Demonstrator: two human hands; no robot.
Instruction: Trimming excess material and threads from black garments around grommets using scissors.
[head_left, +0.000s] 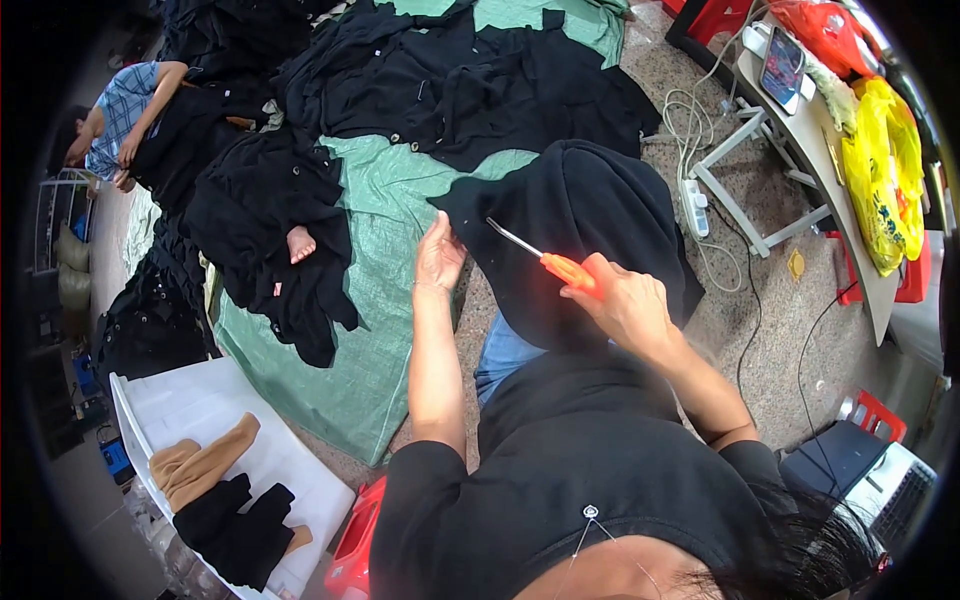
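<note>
Black cloth (pixel 590 215), probably part of a garment, lies draped over my lap and knees. At its left edge my left hand (pixel 440 255) is closed, fingertips pinching the corner of the fabric. My right hand (pixel 630 305) wraps round the orange handle of a tool with a slim metal shaft (pixel 515 236). The shaft points up and left over the cloth, towards my left hand; whether its tip touches the fabric I cannot tell. The tool's exact kind is unclear.
Heaped black garments (pixel 460 85) cover a green tarp (pixel 385 190) ahead. Another person (pixel 135 115) sits far left among the cloth. A white bin (pixel 225 390) holds brown and black pieces. Right, a table (pixel 815 150) bears a phone and bags; a power strip (pixel 696 208) and cables lie below.
</note>
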